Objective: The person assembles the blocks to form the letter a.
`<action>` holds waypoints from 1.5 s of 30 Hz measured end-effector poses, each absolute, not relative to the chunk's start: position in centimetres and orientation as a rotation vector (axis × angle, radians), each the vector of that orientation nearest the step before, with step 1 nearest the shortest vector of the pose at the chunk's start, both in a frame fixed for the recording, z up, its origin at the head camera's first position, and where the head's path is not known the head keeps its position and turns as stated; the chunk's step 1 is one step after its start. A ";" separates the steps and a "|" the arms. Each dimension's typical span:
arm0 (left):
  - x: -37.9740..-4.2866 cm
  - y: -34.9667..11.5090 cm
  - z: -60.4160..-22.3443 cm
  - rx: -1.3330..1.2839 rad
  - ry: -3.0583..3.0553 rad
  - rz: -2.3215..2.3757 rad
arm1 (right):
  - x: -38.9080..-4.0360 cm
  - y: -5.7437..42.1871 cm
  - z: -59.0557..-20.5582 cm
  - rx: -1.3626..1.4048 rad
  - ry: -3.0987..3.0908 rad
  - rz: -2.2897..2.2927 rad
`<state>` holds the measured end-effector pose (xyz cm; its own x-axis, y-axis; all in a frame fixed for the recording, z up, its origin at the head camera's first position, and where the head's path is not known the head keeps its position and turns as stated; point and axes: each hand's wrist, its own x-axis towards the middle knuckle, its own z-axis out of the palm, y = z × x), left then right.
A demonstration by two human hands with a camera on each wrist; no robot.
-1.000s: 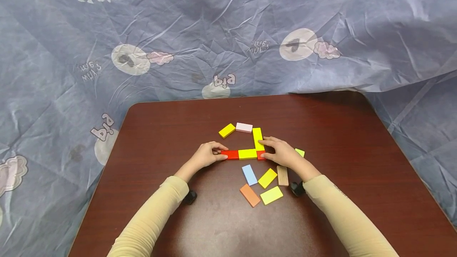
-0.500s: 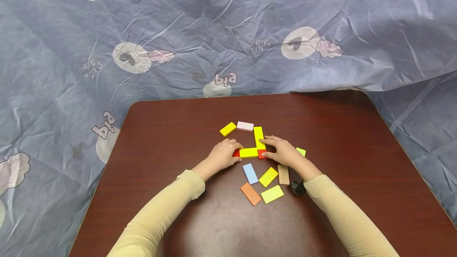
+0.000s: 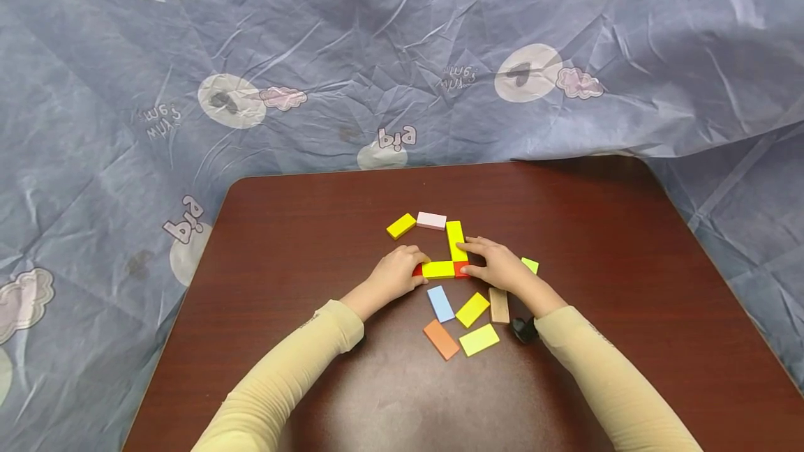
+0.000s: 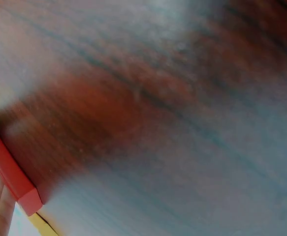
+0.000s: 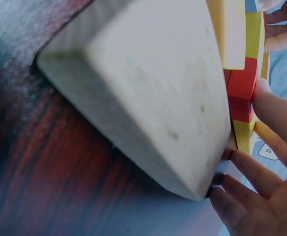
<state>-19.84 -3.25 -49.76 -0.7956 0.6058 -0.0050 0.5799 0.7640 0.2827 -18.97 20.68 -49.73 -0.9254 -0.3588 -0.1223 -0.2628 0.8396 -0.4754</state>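
Note:
In the head view my left hand (image 3: pixel 394 274) grips a red block (image 3: pixel 417 270) that is mostly hidden, its thumb on the near side and fingers on the far side. That red block (image 4: pixel 10 169) shows lengthwise along the fingers in the left wrist view. A yellow block (image 3: pixel 437 270) follows in line, then a second red block (image 3: pixel 461 268) at the corner. Beyond the corner a long yellow block (image 3: pixel 455 236) points away from me. My right hand (image 3: pixel 499 264) has its thumb on the corner red block (image 5: pixel 242 88) and a fingertip at the long yellow block's side.
A pink block (image 3: pixel 431 220) and a yellow block (image 3: pixel 401 226) lie farther back. Nearer me are blue (image 3: pixel 441 304), yellow (image 3: pixel 472 310), wooden (image 3: pixel 499 305), orange (image 3: pixel 441 340) and lime (image 3: pixel 479 340) blocks. Another lime block (image 3: pixel 530 265) sits behind my right wrist on the brown table (image 3: pixel 301 229).
My left hand has slid right along the red block, from its left end to cover most of it. My right hand has stayed at the corner.

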 end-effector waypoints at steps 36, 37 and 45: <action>-12.1 0.2 -48.9 1.121 2.930 -0.082 | -18.9 20.5 -49.8 -0.503 2.817 -0.703; -12.0 0.2 -49.0 1.128 2.930 -0.092 | -18.9 20.5 -49.8 -0.497 2.814 -0.706; -11.9 -0.7 -48.9 1.089 2.974 -0.082 | -19.1 20.5 -49.9 -0.511 2.821 -0.717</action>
